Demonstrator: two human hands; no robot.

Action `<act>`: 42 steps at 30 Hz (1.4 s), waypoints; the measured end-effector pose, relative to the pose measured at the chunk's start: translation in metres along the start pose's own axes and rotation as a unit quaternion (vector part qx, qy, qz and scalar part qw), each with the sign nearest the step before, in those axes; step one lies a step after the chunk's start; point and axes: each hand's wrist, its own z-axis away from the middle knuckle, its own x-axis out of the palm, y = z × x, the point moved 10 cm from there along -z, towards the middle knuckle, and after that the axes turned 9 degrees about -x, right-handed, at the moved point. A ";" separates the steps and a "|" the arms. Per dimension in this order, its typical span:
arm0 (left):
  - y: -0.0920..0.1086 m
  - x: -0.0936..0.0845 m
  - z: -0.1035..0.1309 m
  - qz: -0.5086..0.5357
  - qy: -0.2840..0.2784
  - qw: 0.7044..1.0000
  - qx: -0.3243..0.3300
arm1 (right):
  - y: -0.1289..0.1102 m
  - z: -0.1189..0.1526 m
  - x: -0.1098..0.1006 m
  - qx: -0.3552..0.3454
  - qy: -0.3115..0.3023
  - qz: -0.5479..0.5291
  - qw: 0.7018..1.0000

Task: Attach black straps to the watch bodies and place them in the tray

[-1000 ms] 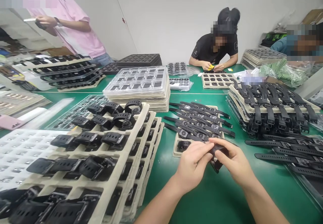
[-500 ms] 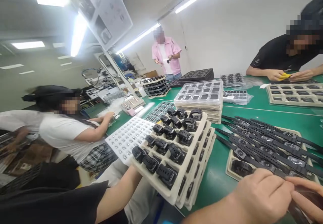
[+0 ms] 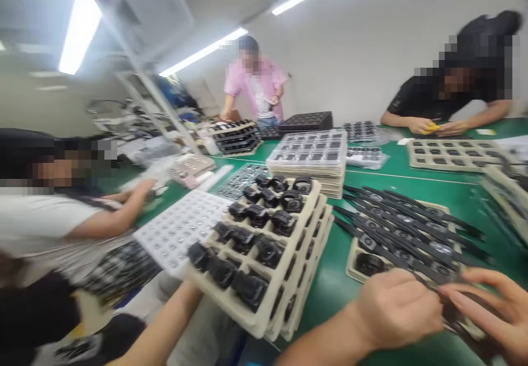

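Observation:
My left hand [image 3: 400,306] is closed in a fist around one end of a dark watch strap [image 3: 452,312], low on the right. The fingers of my right hand [image 3: 493,313] pinch the same dark piece beside it. Blur and the fingers hide most of it, so I cannot tell whether a watch body is attached. Just beyond my hands, several smartwatches [image 3: 402,220] with straps laid out flat lie across a cream tray [image 3: 353,267]. One watch [image 3: 369,264] with a looped strap sits in the tray's near left corner.
Left of my hands, stacked cream trays [image 3: 264,322] hold looped watches; another person's forearm [image 3: 173,322] reaches beneath. Behind are clear-lidded trays [image 3: 305,151] and a white tray [image 3: 165,239] of small parts. Co-workers sit left and right; a person in pink [image 3: 256,88] stands behind the green table [image 3: 330,294].
My view has turned right, so the scene sits further left and more of my right hand shows. The person in pink now reaches a hand down to the far trays.

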 end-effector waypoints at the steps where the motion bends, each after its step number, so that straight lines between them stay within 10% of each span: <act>1: -0.003 -0.007 0.000 0.012 0.021 1.000 -0.018 | -0.011 0.002 -0.017 0.025 0.005 0.023 0.999; 10: -0.024 -0.022 -0.004 0.107 0.067 0.989 -0.078 | -0.044 0.003 -0.008 0.027 -0.075 0.064 0.995; 16: -0.044 -0.033 -0.011 0.159 0.093 0.971 -0.152 | -0.042 -0.021 -0.056 -0.015 -0.051 0.252 0.966; 22: -0.052 -0.053 -0.009 0.147 0.155 0.963 -0.166 | -0.028 -0.018 -0.023 -0.021 -0.243 0.355 0.903; 32: -0.068 -0.072 -0.004 0.147 0.215 0.944 -0.202 | -0.016 -0.015 -0.009 -0.094 -0.292 0.437 0.846; 42: -0.065 -0.062 -0.005 0.176 0.194 0.944 -0.202 | 0.003 -0.046 -0.076 -0.053 -0.139 0.591 0.793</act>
